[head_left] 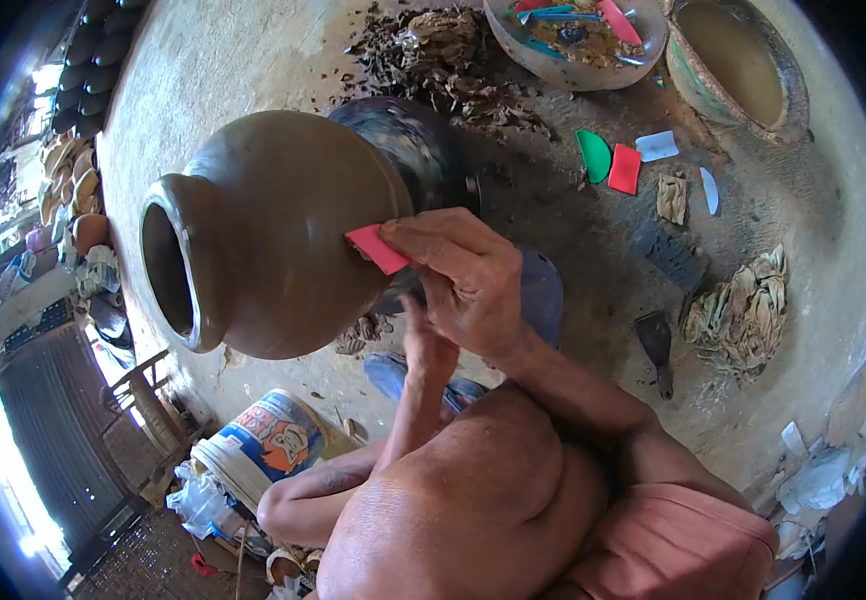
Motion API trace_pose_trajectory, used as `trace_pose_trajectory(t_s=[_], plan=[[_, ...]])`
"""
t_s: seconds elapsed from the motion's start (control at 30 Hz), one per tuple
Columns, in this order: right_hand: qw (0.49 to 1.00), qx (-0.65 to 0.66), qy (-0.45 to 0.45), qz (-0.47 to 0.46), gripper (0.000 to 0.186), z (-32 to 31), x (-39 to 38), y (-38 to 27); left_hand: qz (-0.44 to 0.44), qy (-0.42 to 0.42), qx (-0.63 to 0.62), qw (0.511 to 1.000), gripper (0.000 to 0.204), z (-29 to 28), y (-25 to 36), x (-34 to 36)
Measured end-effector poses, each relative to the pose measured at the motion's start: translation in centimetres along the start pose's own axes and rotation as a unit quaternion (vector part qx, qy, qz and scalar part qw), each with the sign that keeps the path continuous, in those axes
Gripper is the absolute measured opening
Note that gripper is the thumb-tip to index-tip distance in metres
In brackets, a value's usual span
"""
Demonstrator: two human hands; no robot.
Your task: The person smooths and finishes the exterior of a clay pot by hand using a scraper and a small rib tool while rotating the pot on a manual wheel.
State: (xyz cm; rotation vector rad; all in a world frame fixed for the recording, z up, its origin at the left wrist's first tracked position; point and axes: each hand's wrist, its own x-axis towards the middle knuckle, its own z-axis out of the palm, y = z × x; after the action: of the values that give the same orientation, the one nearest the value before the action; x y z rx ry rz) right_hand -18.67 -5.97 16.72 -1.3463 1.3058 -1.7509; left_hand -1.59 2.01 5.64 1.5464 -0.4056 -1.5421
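Right hand (pixel 468 280) holds red scraper (pixel 381 250) against pot (pixel 283 230) — left hand (pixel 431 346), contact unclear.

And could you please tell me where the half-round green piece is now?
In the head view's upper right, the green piece lies on the floor, just left of the red piece.

Bright daylight (pixel 18 490) glares past a dark corrugated panel (pixel 58 420) left of a grey concrete floor (pixel 223 70).

Glare at left (edges dark, bent)
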Motion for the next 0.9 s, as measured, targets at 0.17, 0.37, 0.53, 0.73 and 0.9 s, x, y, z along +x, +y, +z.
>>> trace_pose_trajectory(t_s=[0.17, 0.37, 0.53, 0.73, 0.9], plan=[[1.000, 0.011, 0.012, -0.015, 0.038, -0.3, 0.0, 0.5, -0.034, -0.090, -0.106, 0.990, 0.064, -5.0, 5.4, 4.9], [1.000, 0.025, 0.008, -0.016, 0.035, 0.4, 0.0, -0.2, 0.069, 0.093, -0.111, 0.987, 0.066, -5.5, 1.9, 7.4], [0.999, 0.032, 0.020, 0.002, 0.034, 0.4, 0.1, 0.5, 0.017, -0.062, -0.101, 0.993, 0.067, 4.3, -0.2, -2.0], [0.998, 0.054, 0.017, 0.008, 0.038, 0.7, -0.6, 1.1, 0.003, -0.018, -0.087, 0.996, 0.071, -7.0, 6.0, 6.9], [0.997, 0.064, 0.014, 0.036, 0.038, 1.1, -0.9, 1.3, -0.013, 0.050, -0.175, 0.983, 0.067, -0.3, -0.2, 3.1]])
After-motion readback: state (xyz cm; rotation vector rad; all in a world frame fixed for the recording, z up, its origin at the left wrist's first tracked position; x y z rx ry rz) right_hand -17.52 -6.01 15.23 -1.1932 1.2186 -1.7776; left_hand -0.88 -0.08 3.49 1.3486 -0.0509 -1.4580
